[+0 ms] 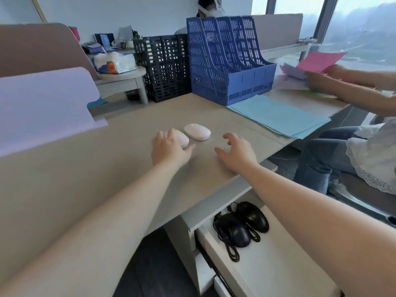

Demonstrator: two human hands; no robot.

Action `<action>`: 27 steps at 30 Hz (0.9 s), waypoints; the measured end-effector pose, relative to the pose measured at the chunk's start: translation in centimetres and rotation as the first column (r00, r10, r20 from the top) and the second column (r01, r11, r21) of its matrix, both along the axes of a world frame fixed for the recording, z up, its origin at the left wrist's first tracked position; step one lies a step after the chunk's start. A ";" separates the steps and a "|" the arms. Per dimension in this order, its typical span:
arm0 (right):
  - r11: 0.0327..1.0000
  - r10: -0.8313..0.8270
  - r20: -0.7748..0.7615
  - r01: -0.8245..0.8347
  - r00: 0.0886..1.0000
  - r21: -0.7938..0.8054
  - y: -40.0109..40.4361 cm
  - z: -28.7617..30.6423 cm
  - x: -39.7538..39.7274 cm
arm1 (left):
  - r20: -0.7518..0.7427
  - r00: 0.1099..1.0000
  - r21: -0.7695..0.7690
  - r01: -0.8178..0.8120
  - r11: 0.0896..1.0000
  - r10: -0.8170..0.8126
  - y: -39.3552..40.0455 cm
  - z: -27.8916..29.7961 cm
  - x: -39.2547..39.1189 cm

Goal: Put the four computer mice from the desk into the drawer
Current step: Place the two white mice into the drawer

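Observation:
Two white mice lie side by side on the beige desk [107, 168]. My left hand [169, 146] covers the nearer white mouse [183, 139], fingers curled around it while it still rests on the desk. The second white mouse [197, 131] lies free just to its right. My right hand [235, 152] hovers open over the desk, a little to the right of that mouse and touching nothing. Below the desk edge the white drawer [278, 254] is pulled out. Two black wired mice [237, 231] [254, 215] lie inside it with their cables.
A blue file rack [227, 58] and a black mesh rack [165, 65] stand at the back of the desk. Light blue paper sheets [278, 116] lie to the right. A seated person at the right [353, 82] handles pink paper. A lilac divider [42, 103] stands at the left.

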State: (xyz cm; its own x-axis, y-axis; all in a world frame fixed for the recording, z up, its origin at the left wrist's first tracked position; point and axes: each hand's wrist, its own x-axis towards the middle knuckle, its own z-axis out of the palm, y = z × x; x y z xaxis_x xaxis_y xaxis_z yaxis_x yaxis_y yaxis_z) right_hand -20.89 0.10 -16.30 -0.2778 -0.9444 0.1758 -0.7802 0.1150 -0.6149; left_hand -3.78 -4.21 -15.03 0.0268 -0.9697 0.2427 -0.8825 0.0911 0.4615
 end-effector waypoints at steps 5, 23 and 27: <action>0.997 0.031 -0.026 -0.029 0.999 0.070 -5.8 0.1 1.7 | -0.061 0.994 0.076 0.096 0.992 -0.092 -4.7 -2.5 1.6; 0.997 0.031 -0.037 -0.033 0.999 -0.071 -4.5 -0.4 1.6 | -0.022 0.997 0.077 0.074 0.994 -0.073 -2.3 -2.1 -0.9; 0.997 -0.033 0.039 0.036 0.999 -0.062 1.2 0.0 -1.2 | -0.047 0.985 0.075 0.171 0.982 -0.168 3.1 -1.9 -4.0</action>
